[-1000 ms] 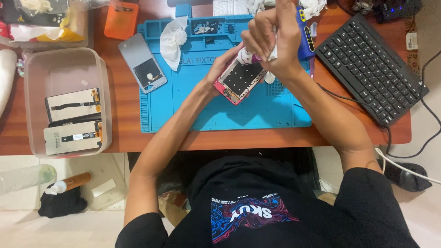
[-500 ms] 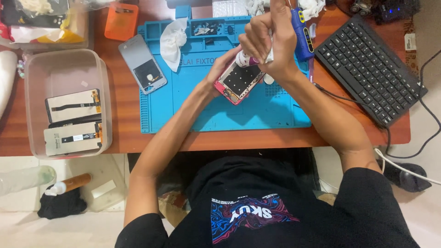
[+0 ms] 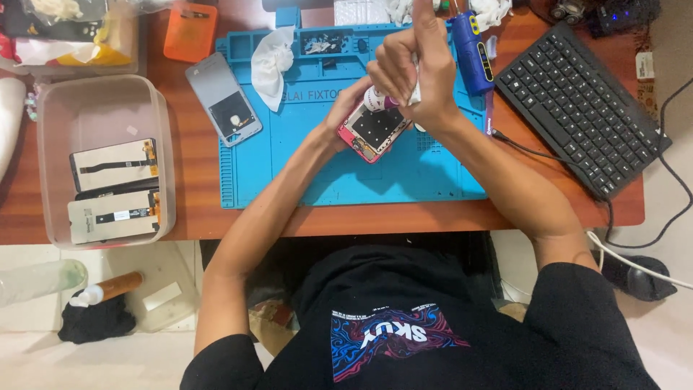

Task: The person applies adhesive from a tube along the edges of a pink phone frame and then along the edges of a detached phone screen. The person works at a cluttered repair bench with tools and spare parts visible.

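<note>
My left hand grips an opened phone with a pink frame, its dark inside facing up, held just above the blue work mat. My right hand is closed on a small white bottle or tube with a purple band, its tip against the top edge of the phone. The index finger of that hand points up and away.
A grey phone back cover and a crumpled white tissue lie on the mat's left part. A clear tub at the left holds two phone screens. A black keyboard sits at the right, a blue tool beside it, an orange box at the top.
My right hand has shifted slightly on the bottle and its index finger is now raised. The phone stays in my left hand at the same spot.
</note>
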